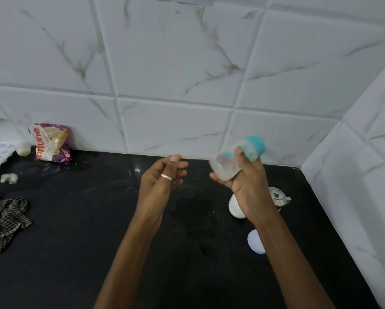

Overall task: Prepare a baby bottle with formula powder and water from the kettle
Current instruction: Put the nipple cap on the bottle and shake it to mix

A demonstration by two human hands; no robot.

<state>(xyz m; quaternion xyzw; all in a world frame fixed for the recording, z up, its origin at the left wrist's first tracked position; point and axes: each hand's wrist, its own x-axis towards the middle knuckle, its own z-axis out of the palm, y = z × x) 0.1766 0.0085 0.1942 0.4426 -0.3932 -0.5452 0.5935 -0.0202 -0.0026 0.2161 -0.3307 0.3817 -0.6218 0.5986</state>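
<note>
Above the black counter (75,253), right hand (247,186) gripping tilted baby bottle (234,159), left hand (162,177) loosely open

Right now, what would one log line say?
right hand: holds tilted, capped baby bottle | left hand: empty, relaxed | kettle: on counter

Light soft, even, cool: your white tiles (176,63) read grey-blue. Shadows faint. 1 small glint (137,170) on the black worktop (75,241) near its back edge. Motion blur smears the bottle (236,157) in your right hand (247,186); left hand (162,177) sharper. Grout lines (176,102) bow toward frame edges, wide-angle distortion.
</note>
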